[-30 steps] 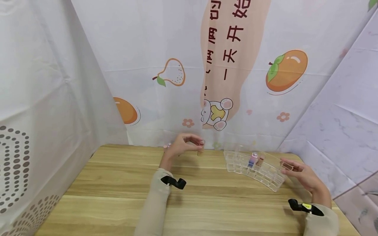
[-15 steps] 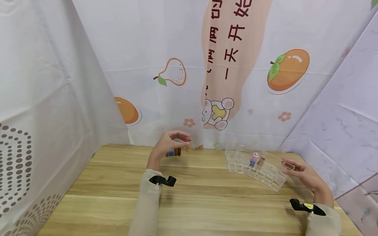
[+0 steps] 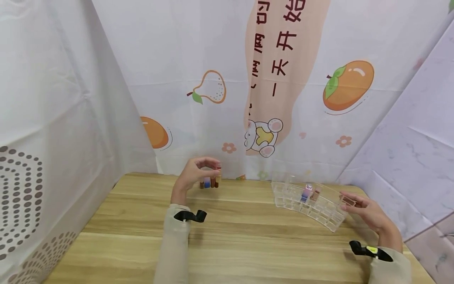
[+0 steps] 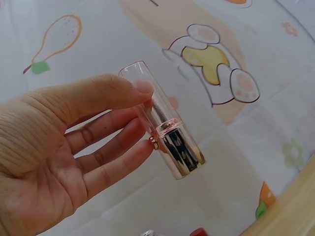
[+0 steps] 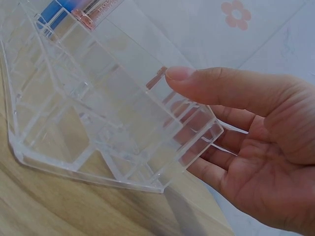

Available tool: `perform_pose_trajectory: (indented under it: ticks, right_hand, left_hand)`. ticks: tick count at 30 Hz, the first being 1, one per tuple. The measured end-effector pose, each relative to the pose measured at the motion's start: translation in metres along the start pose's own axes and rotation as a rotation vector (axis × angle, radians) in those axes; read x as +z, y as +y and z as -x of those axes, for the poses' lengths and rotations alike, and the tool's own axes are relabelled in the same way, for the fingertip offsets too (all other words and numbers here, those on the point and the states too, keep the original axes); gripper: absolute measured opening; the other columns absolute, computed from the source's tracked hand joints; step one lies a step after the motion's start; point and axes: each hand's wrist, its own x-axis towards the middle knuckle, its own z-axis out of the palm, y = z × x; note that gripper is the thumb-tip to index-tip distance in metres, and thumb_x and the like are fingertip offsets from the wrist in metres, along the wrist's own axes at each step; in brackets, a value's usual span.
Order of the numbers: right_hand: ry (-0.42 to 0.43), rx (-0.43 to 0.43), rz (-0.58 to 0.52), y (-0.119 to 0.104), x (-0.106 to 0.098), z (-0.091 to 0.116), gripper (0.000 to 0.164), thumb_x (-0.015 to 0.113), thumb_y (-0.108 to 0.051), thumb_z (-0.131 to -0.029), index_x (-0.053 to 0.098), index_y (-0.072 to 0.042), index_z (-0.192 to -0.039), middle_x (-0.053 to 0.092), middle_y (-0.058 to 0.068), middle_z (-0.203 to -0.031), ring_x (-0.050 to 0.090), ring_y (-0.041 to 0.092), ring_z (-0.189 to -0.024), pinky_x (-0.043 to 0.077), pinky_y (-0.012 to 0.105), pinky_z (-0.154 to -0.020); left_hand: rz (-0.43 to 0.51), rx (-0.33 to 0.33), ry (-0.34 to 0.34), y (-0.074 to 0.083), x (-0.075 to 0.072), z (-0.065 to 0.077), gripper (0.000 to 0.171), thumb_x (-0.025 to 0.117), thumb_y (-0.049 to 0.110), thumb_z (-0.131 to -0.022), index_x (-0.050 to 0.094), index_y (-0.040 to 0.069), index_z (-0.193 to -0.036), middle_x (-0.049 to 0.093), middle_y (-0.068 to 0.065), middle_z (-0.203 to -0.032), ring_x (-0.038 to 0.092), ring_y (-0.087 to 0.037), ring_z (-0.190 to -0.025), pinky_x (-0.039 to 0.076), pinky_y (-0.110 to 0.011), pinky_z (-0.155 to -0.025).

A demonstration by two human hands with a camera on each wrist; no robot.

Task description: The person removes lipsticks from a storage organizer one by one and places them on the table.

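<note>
My left hand pinches a lipstick with a clear cap and a shiny gold base, thumb on one side and fingers on the other. It is tilted in the left wrist view. In the head view it overlaps the right end of a short row of lipsticks, brown and blue, at the table's back edge. My right hand grips the right end of a clear tiered lipstick organizer between thumb and fingers. A pink-and-blue lipstick and a brownish lipstick stand side by side in its slots.
The wooden table ends at the back against a white printed curtain. More cloth hangs at the left and right sides. The organizer stands at the back right of the table.
My left hand has moved left with the lipstick, from the middle of the back edge to the row of lipsticks there. My right hand has stayed on the organizer.
</note>
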Motion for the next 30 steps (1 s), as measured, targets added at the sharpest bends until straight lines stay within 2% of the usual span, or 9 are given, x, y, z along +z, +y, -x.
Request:
perform_pose_trajectory:
  ticks: [9,11,15,25,30]
  right_hand:
    - [-0.006,-0.004,0.006,0.002,0.001,0.001,0.050,0.061,0.001,-0.099,0.052,-0.006,-0.148,0.065,-0.029,-0.123,0.059,-0.009,-0.109,0.051,0.010,-0.085]
    - [-0.005,-0.003,0.008,0.002,0.001,0.001,0.050,0.060,0.001,-0.099,0.052,-0.005,-0.148,0.065,-0.030,-0.123,0.059,-0.009,-0.109,0.051,0.010,-0.085]
    - [-0.005,0.006,0.009,0.002,0.000,0.001,0.050,0.060,0.000,-0.100,0.052,-0.007,-0.149,0.064,-0.029,-0.124,0.058,-0.009,-0.109,0.050,0.009,-0.085]
    - [-0.003,0.011,-0.004,0.000,-0.001,0.000,0.050,0.061,0.000,-0.099,0.052,-0.005,-0.148,0.065,-0.028,-0.124,0.058,-0.010,-0.110,0.050,0.009,-0.085]
    - [-0.004,0.014,-0.013,-0.001,-0.001,-0.001,0.050,0.061,0.000,-0.099,0.054,-0.008,-0.148,0.065,-0.028,-0.124,0.058,-0.009,-0.109,0.050,0.009,-0.085]
  left_hand:
    - [0.064,-0.031,0.105,-0.015,-0.020,0.011,0.033,0.082,0.010,-0.086,0.072,0.003,-0.116,0.076,0.005,-0.102,0.069,-0.017,-0.100,0.060,-0.031,-0.081]
    - [0.067,-0.024,0.126,-0.019,-0.026,0.013,0.033,0.081,0.008,-0.087,0.072,0.001,-0.117,0.075,0.006,-0.101,0.068,-0.016,-0.099,0.060,-0.032,-0.082]
    - [0.062,-0.010,0.166,-0.025,-0.035,0.018,0.035,0.080,0.004,-0.087,0.069,-0.005,-0.119,0.074,0.008,-0.099,0.068,-0.012,-0.096,0.060,-0.027,-0.082]
    - [0.048,0.003,0.180,-0.031,-0.046,0.024,0.039,0.078,0.000,-0.088,0.065,-0.011,-0.123,0.073,0.011,-0.100,0.068,-0.008,-0.094,0.059,-0.022,-0.082]
    - [0.046,-0.002,0.190,-0.035,-0.049,0.025,0.039,0.078,0.002,-0.088,0.065,-0.010,-0.123,0.074,0.011,-0.100,0.068,-0.008,-0.094,0.058,-0.021,-0.083]
